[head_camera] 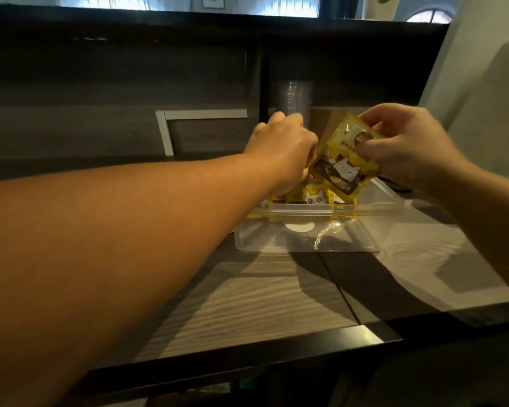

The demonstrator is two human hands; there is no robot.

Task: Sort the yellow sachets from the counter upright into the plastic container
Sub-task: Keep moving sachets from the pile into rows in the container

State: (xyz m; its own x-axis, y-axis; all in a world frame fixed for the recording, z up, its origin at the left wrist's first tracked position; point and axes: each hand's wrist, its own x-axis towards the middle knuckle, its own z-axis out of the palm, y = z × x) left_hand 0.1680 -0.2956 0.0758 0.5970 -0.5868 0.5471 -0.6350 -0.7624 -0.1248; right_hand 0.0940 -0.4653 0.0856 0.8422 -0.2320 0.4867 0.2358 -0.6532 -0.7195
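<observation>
A clear plastic container (303,245) sits on the wooden counter with several yellow sachets (315,198) standing upright along its far side. My right hand (406,148) pinches one yellow sachet with a cat picture (343,163) and holds it tilted above the container. My left hand (282,148) reaches down into the far part of the container among the standing sachets; its fingertips are hidden behind the hand.
The grey wood-grain counter (262,292) has a dark front edge. A dark back panel (115,113) rises behind the container, with a stack of clear plastic cups (296,98) in a recess. A pale appliance (488,92) stands at the right.
</observation>
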